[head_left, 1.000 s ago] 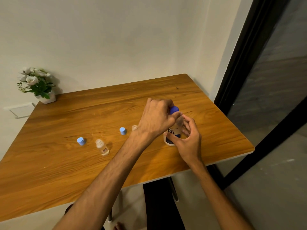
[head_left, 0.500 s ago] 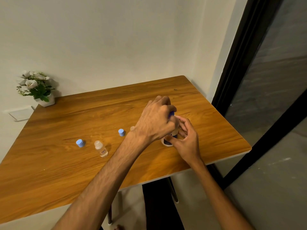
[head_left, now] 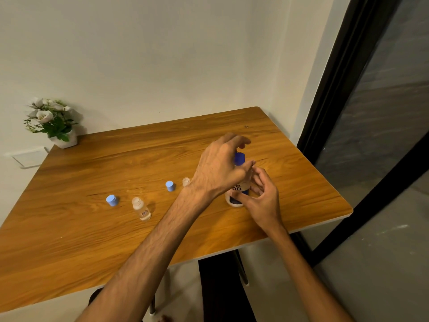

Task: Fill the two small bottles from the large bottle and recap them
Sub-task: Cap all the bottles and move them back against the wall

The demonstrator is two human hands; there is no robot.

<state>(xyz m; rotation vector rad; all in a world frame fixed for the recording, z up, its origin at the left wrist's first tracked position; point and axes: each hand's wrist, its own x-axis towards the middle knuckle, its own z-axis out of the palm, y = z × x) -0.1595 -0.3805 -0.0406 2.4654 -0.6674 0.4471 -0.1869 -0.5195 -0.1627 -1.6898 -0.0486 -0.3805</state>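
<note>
Dark blue cap (head_left: pixel 239 158), two light blue caps (head_left: pixel 112 200), orange-brown wood-grain table (head_left: pixel 92 240), white flowers (head_left: pixel 44 115), green leaves

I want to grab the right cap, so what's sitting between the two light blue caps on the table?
In the head view, one uncapped small bottle stands between the left cap and the right cap, slightly nearer the camera.

on the table (head_left: pixel 209 240), the large bottle (head_left: pixel 239 194) stands far right between both hands; left of it sit a small open bottle (head_left: pixel 186 181), a cap (head_left: pixel 170 186), another small bottle (head_left: pixel 141 209), another cap (head_left: pixel 112 200). a potted plant (head_left: pixel 54 123) sits behind, far left.
</note>
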